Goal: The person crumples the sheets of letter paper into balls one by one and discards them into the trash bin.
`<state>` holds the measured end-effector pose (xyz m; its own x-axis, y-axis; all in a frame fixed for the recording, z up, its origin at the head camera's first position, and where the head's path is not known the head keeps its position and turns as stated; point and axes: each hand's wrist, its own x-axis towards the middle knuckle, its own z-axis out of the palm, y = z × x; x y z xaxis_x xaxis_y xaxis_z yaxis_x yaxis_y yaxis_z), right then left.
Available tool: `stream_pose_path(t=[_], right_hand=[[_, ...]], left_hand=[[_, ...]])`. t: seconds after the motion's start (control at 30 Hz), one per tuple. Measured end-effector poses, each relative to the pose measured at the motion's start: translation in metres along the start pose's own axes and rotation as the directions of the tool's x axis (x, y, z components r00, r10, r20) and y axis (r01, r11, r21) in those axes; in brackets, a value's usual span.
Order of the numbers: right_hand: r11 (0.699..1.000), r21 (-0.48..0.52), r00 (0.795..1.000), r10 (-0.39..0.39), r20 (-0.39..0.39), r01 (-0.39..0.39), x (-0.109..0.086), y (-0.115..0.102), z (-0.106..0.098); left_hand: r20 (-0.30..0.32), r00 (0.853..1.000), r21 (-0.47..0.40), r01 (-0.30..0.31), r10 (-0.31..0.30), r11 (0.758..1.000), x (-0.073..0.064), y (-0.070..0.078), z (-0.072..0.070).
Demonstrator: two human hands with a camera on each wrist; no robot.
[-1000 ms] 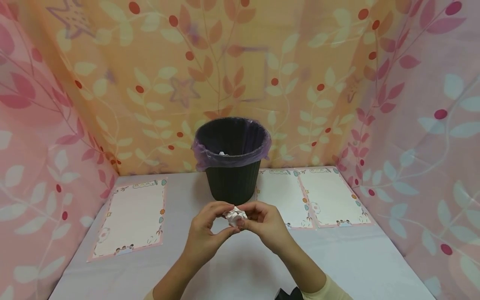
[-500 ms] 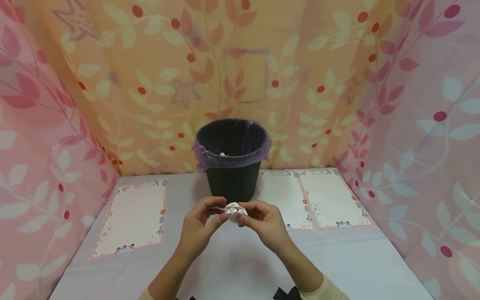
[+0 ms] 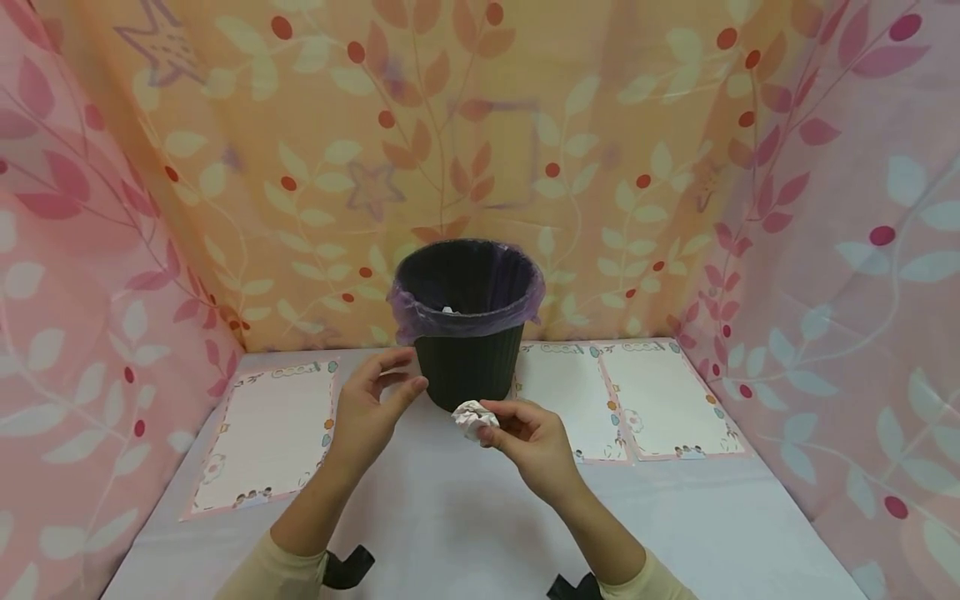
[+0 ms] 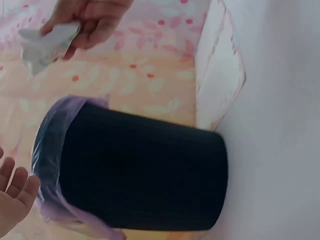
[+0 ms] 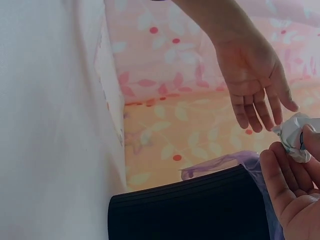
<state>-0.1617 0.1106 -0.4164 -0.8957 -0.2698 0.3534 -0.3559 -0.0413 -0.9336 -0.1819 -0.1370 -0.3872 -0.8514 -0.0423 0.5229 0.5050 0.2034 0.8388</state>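
Note:
A crumpled ball of white paper [image 3: 474, 418] is pinched between the thumb and fingers of my right hand [image 3: 534, 446], in front of the bin. My left hand [image 3: 375, 406] is apart from the paper ball, to its left, with relaxed fingers and nothing in them. Behind both hands stands a dark trash bin [image 3: 468, 367] with a purple liner folded over its rim. A bit of white shows inside it. The right wrist view has the paper ball [image 5: 296, 136] at the fingertips of the right hand [image 5: 300, 185], the left hand [image 5: 252, 75] beyond it.
One bordered sheet of paper [image 3: 262, 433] lies on the white table at the left. To the right of the bin lie two more, a nearer sheet [image 3: 566, 392] and a far-right sheet [image 3: 667, 400]. Patterned curtains [image 3: 600, 125] enclose the back and sides.
My left hand has let go of the paper ball and moved left and up, away from it. The right hand keeps hold of the ball, nearly in the same place.

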Motion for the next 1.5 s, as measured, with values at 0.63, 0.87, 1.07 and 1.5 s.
stream_pose_path(t=[0.63, 0.87, 1.07, 1.5], right_hand=[[0.998, -0.044, 0.999, -0.052, -0.01, 0.051, -0.001, 0.0, -0.003], [0.997, -0.051, 0.998, -0.064, -0.015, 0.064, -0.001, 0.0, -0.004], [0.996, -0.062, 0.998, -0.059, -0.017, 0.058, 0.0, 0.0, -0.004], [0.996, -0.05, 0.997, -0.072, -0.012, 0.071, 0.002, 0.002, -0.004]], left_hand=[[-0.005, 1.0, 0.233, -0.012, 0.013, 0.972, 0.084, 0.007, -0.022], [0.029, 0.994, 0.323, 0.087, -0.102, 0.942, 0.109, -0.005, -0.025], [0.074, 0.982, 0.337, 0.139, -0.174, 0.931, 0.124, -0.014, -0.023], [0.15, 0.96, 0.339, 0.173, -0.235, 0.925, 0.132, -0.024, -0.015]])
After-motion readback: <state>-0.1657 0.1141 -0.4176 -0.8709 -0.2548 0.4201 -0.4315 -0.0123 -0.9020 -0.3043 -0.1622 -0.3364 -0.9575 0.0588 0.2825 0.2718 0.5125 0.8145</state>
